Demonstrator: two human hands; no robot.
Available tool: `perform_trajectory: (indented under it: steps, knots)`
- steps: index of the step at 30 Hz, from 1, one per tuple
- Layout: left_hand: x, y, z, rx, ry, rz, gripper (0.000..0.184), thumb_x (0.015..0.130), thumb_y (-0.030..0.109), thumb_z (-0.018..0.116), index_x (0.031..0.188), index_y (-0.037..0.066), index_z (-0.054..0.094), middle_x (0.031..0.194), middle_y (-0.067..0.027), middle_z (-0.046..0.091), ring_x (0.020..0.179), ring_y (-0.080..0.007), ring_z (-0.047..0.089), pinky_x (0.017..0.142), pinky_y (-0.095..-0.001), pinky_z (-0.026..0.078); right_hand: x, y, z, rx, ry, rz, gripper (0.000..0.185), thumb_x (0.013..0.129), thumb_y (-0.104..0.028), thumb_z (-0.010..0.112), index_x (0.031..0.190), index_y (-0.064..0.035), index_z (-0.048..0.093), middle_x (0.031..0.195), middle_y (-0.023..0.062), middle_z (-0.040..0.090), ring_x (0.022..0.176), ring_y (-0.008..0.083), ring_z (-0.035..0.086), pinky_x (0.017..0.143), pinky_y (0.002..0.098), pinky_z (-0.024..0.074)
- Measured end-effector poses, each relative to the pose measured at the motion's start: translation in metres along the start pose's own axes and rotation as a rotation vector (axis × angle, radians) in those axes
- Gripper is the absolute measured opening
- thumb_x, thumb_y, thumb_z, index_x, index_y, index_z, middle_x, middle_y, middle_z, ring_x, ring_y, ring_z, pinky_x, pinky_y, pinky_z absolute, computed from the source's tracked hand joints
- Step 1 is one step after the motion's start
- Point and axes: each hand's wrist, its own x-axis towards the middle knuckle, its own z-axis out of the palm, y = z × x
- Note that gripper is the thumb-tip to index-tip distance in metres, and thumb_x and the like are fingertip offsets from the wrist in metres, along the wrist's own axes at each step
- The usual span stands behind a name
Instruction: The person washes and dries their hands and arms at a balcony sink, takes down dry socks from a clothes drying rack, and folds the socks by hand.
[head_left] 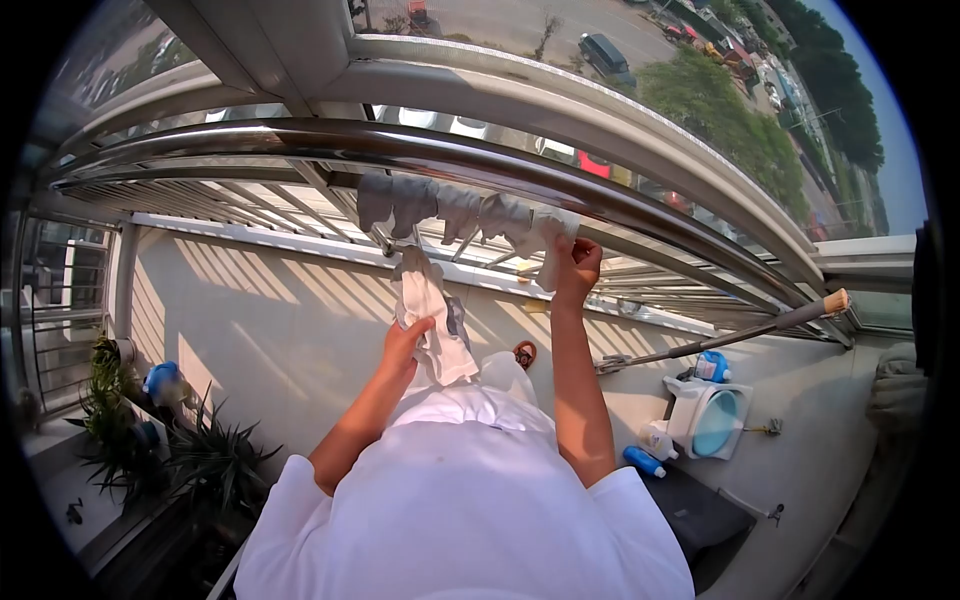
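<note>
Several grey socks (412, 205) hang in a row over a lower bar, just below the shiny metal handrail (430, 147). At the right end of that row is a pale sock (548, 250), its upper edge pinched between the fingers of my right hand (577, 268). Lower and to the left, my left hand (405, 345) is closed around a bunch of white socks (436, 320), which droops in front of my body. Something grey shows behind the bunch. My left fingertips are partly hidden by the cloth.
A mop (720, 335) leans against the railing on the right. Near it stand a white bucket (690, 410) with a blue inside, a blue bottle (643, 461) and a blue jug (712, 366). Spiky potted plants (215, 450) fill the left side. Parked cars are visible outside, below.
</note>
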Motion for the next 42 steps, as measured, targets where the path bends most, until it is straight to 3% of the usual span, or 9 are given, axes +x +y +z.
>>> perform_trajectory:
  steps: [8, 15, 23, 26, 27, 33, 36, 39, 42]
  knots:
    - [0.0, 0.006, 0.007, 0.037, 0.02, 0.039, 0.05, 0.075, 0.007, 0.065, 0.122, 0.002, 0.046, 0.109, -0.0062, 0.059, 0.097, -0.0169, 0.057, 0.084, -0.0293, 0.045, -0.021, -0.109, -0.057, 0.501, -0.394, 0.221, 0.04, 0.082, -0.013, 0.057, 0.118, -0.0015, 0.043, 0.109, 0.0088, 0.055, 0.099, 0.0157, 0.054, 0.09, 0.0285, 0.041]
    - [0.008, -0.005, 0.005, 0.077, 0.006, 0.004, 0.045, 0.077, 0.009, 0.065, 0.118, 0.002, 0.05, 0.106, -0.0068, 0.06, 0.093, -0.0169, 0.059, 0.082, -0.0304, 0.046, -0.094, -0.116, -0.029, 0.466, -0.882, 0.512, 0.028, 0.082, -0.006, 0.058, 0.106, -0.0033, 0.045, 0.1, 0.0079, 0.056, 0.09, 0.0121, 0.057, 0.078, 0.0269, 0.0504]
    - [-0.006, -0.012, -0.003, 0.048, 0.041, -0.031, 0.042, 0.08, 0.011, 0.061, 0.12, 0.001, 0.05, 0.108, -0.009, 0.06, 0.095, -0.019, 0.059, 0.08, -0.0301, 0.048, -0.119, -0.113, 0.017, 0.439, -0.844, 0.199, 0.029, 0.083, -0.003, 0.059, 0.108, -0.0028, 0.045, 0.101, 0.0052, 0.056, 0.091, 0.0098, 0.055, 0.078, 0.0234, 0.0447]
    - [-0.009, -0.011, -0.004, -0.049, 0.008, -0.035, 0.046, 0.083, 0.015, 0.059, 0.124, 0.001, 0.044, 0.114, -0.0084, 0.057, 0.101, -0.0196, 0.057, 0.084, -0.031, 0.046, -0.125, -0.098, 0.02, 0.167, -0.954, 0.261, 0.029, 0.083, -0.002, 0.057, 0.11, -0.0033, 0.046, 0.104, 0.0053, 0.057, 0.092, 0.0108, 0.056, 0.078, 0.0245, 0.0451]
    - [-0.013, -0.009, -0.005, -0.079, -0.03, -0.028, 0.048, 0.084, 0.018, 0.06, 0.126, 0.001, 0.043, 0.116, -0.0081, 0.056, 0.103, -0.0197, 0.056, 0.085, -0.0315, 0.045, -0.127, -0.09, 0.021, -0.268, -1.001, 0.113, 0.031, 0.082, -0.002, 0.057, 0.111, -0.0041, 0.048, 0.104, 0.0068, 0.058, 0.087, 0.0123, 0.058, 0.077, 0.0248, 0.0452]
    - [-0.024, 0.005, 0.005, -0.342, -0.366, 0.003, 0.065, 0.082, 0.051, 0.058, 0.125, 0.005, 0.042, 0.118, -0.0045, 0.052, 0.107, -0.0162, 0.051, 0.088, -0.0314, 0.042, -0.14, -0.028, 0.025, -0.717, -1.001, -0.454, 0.035, 0.073, -0.001, 0.057, 0.107, -0.0063, 0.053, 0.111, 0.0126, 0.053, 0.081, 0.0314, 0.061, 0.065, 0.0392, 0.0481]
    - [-0.025, 0.007, 0.007, -0.11, -0.196, -0.001, 0.054, 0.081, 0.038, 0.066, 0.119, 0.005, 0.046, 0.106, -0.0031, 0.056, 0.095, -0.0137, 0.056, 0.08, -0.0279, 0.045, -0.152, -0.044, 0.034, -1.059, -1.162, -0.499, 0.029, 0.075, -0.008, 0.059, 0.104, -0.0059, 0.055, 0.118, 0.011, 0.049, 0.079, 0.028, 0.062, 0.064, 0.0368, 0.0486]
    - [-0.026, 0.013, 0.012, -0.139, -0.042, 0.032, 0.047, 0.078, 0.022, 0.07, 0.115, 0.004, 0.048, 0.101, -0.0041, 0.058, 0.089, -0.013, 0.057, 0.076, -0.0272, 0.047, -0.127, -0.059, 0.028, -0.491, -1.26, -0.57, 0.027, 0.077, -0.011, 0.062, 0.102, -0.0041, 0.057, 0.113, 0.0111, 0.053, 0.072, 0.0257, 0.062, 0.062, 0.0327, 0.049]
    - [-0.025, 0.015, 0.008, -0.212, 0.01, 0.031, 0.048, 0.076, 0.015, 0.07, 0.116, 0.002, 0.047, 0.103, -0.0052, 0.057, 0.09, -0.0137, 0.058, 0.077, -0.0283, 0.048, -0.096, -0.082, 0.027, -0.452, -0.865, -0.362, 0.023, 0.078, -0.013, 0.065, 0.098, -0.0033, 0.06, 0.1, 0.0115, 0.06, 0.083, 0.0235, 0.06, 0.068, 0.0323, 0.047]
